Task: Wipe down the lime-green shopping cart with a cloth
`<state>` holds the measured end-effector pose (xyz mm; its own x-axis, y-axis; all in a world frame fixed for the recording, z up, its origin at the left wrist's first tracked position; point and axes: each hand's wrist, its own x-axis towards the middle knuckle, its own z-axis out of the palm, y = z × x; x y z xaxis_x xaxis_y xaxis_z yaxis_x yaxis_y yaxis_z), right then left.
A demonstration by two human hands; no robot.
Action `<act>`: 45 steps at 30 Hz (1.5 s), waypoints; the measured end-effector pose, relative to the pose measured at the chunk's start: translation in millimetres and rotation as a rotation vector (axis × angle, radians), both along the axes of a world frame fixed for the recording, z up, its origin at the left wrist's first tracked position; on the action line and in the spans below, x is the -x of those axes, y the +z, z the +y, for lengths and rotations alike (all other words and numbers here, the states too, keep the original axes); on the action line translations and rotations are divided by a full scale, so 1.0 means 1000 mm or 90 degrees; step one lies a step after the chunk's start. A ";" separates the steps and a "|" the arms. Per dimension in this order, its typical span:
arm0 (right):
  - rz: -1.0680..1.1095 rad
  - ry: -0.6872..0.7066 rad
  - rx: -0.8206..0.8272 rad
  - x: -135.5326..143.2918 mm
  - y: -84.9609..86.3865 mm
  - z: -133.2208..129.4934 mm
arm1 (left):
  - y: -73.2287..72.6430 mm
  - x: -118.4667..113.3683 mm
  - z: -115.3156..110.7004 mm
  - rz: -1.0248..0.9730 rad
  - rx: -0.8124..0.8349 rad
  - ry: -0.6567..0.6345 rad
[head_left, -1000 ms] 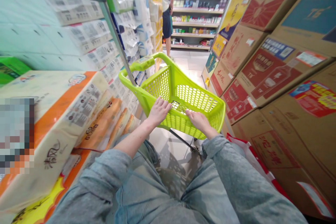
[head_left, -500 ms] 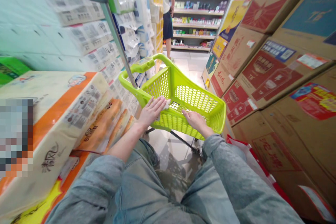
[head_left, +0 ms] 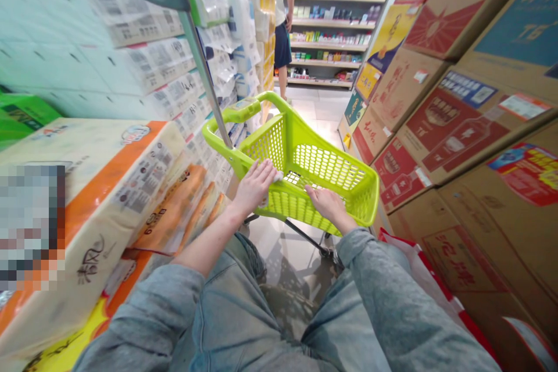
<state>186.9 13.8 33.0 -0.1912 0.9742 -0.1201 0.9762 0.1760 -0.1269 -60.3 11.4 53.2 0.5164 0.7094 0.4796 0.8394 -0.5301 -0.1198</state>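
Observation:
A bright green plastic shopping cart (head_left: 335,165) with perforated basket walls stands in front of my knees. My left hand (head_left: 257,183) is closed over its near rim, fingers together. A bit of crumpled white tissue (head_left: 278,176) pokes out by those fingertips; the rest is hidden under the hand. Farther right along the same rim, my right hand (head_left: 326,203) grips the edge, its thumb on the inner side and its other fingers mostly out of sight. A grey metal pole (head_left: 204,70) rises from the handle end of the cart.
Packs of tissue paper (head_left: 148,180) are stacked close on the left. Cardboard cartons (head_left: 462,110) line the right side, with a red and white bag (head_left: 418,261) beside my leg. Ahead, a person (head_left: 281,23) stands near stocked shelves (head_left: 331,23).
The whole view has shifted slightly, with the scene now a little farther right. Less of the white tissue shows by my left fingertips. My right hand keeps its place on the rim.

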 end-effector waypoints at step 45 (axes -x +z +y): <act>-0.010 0.001 -0.027 0.007 0.007 -0.007 | -0.087 -0.014 0.007 -0.620 0.145 0.428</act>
